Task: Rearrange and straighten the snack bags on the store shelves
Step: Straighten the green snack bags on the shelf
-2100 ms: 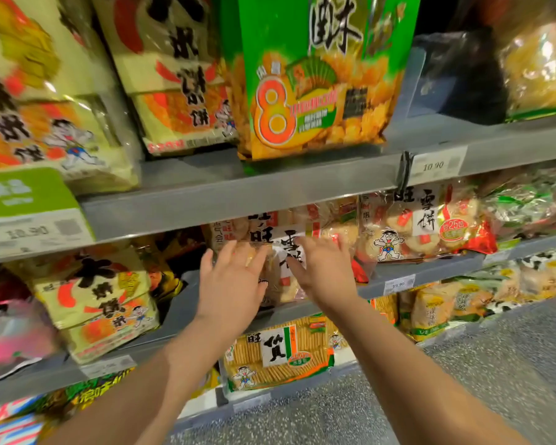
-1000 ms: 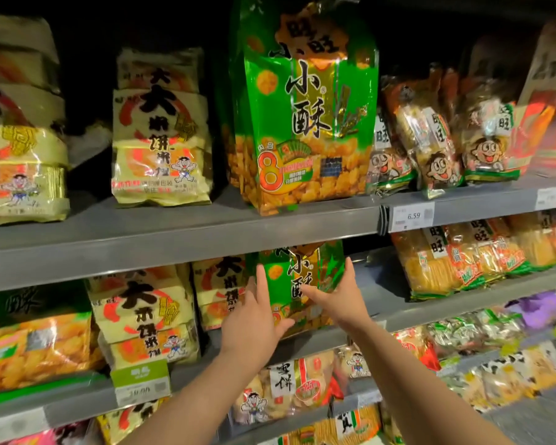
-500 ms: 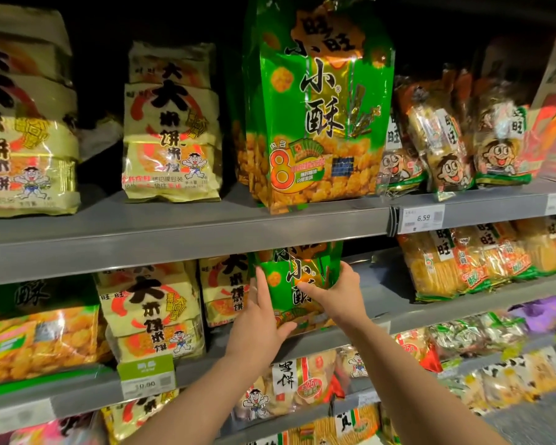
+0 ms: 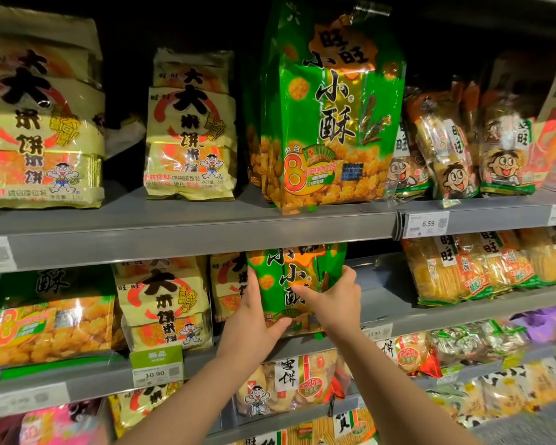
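A green snack bag (image 4: 289, 277) stands upright on the middle grey shelf (image 4: 385, 319), its top hidden behind the shelf above. My left hand (image 4: 251, 322) presses its left edge and lower front, fingers pointing up. My right hand (image 4: 334, 300) grips its right edge, thumb across the front. A taller green bag of the same kind (image 4: 331, 110) stands on the upper shelf (image 4: 187, 232) directly above.
Yellow rice-cracker bags (image 4: 164, 303) stand left of the held bag, with more above (image 4: 191, 126). An orange-and-green bag (image 4: 49, 322) lies at far left. Bare shelf lies right of the held bag, then yellow cracker packs (image 4: 463, 268). Price tags (image 4: 426, 223) hang on the shelf edges.
My view rose from the lower shelves to the middle shelf. Both hands moved from open in front of the green bag to closing on its two sides.
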